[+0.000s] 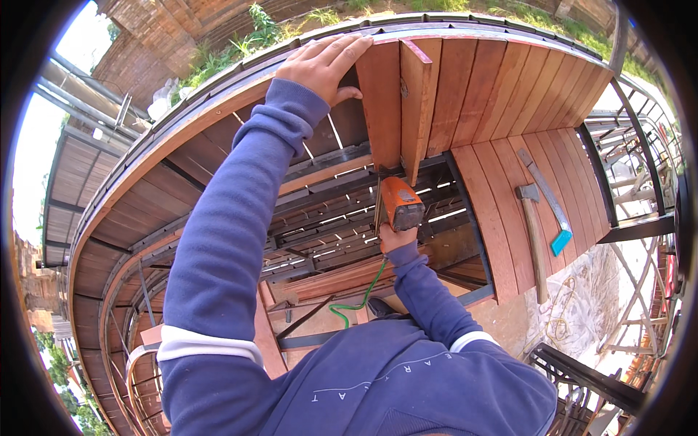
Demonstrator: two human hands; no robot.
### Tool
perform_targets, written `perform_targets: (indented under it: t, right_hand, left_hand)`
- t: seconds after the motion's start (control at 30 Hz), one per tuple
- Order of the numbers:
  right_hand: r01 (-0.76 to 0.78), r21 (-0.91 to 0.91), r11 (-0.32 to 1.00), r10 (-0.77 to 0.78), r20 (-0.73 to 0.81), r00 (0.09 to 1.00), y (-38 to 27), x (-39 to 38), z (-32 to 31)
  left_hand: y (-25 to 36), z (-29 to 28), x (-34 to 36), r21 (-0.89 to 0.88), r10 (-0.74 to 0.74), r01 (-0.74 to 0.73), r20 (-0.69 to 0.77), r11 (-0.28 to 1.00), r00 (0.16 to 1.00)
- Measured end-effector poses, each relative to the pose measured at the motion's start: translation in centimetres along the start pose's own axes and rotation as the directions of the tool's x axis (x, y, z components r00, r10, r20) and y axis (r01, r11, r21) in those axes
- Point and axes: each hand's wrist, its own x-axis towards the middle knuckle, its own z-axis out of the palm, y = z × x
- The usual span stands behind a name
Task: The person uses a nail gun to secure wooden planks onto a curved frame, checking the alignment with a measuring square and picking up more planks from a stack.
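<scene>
Blue sweatshirt (349, 385) fills the near side, both sleeves reaching away from us. Over on the left, a curved wooden rail (182, 135) sweeps round a dark stretch where the lighter facing boards are missing, so by the look of it that part is left to cover. A pale bundle (158, 105) sits beyond the rail; if it is a bag, its contents can't be told. Now the left hand (323, 67): fingers slightly fanned, thumb out, palm down at the far rail, right beside the end of the boarding. Just right of it, at the centre, stands the last upright board (379, 102), with a loose-looking plank (417, 109) set edge-on against the backrest. Below that, the right hand (398, 238) is wrapped around an orange power tool (402, 202), its nose close to the board's lower end; contact, I can't tell. Further right it looks done: reddish backrest boards (494, 91) stand side by side, seat boards (502, 218) lie before them, yet open frame (472, 231) shows left of that seat. A hatchet (536, 247) and a turquoise-handled tool (560, 242) rest on top. Near right, crumpled clear plastic (574, 298) spreads out, wrapping nothing I can make out.
</scene>
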Motion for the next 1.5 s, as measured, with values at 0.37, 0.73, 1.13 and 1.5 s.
perform_targets:
  t: [0.37,0.73,1.13,1.5]
  right_hand:
    - [-0.018,-0.067,0.998,0.018,0.004,1.0,2.6,0.1,-0.4]
    - [0.08,-0.024,0.997,-0.079,0.01,0.997,-0.9,0.4,-0.2]
    - [0.301,0.106,0.948,-0.309,0.069,0.948,-20.0,3.3,0.3]
    - [0.25,0.214,0.944,-0.255,-0.007,0.967,-22.7,5.8,2.8]
  left_hand:
    - [0.1,0.2,-0.1,0.012,0.004,-0.003,-0.015,1.0,1.0]
    - [0.3,-0.5,0.3,-0.023,-0.017,0.018,0.012,1.0,1.0]
    - [-0.3,0.2,-0.2,-0.072,-0.072,0.072,-0.008,0.995,0.997]
    - [-0.3,0.5,-0.3,-0.096,-0.115,0.12,0.047,0.988,0.992]
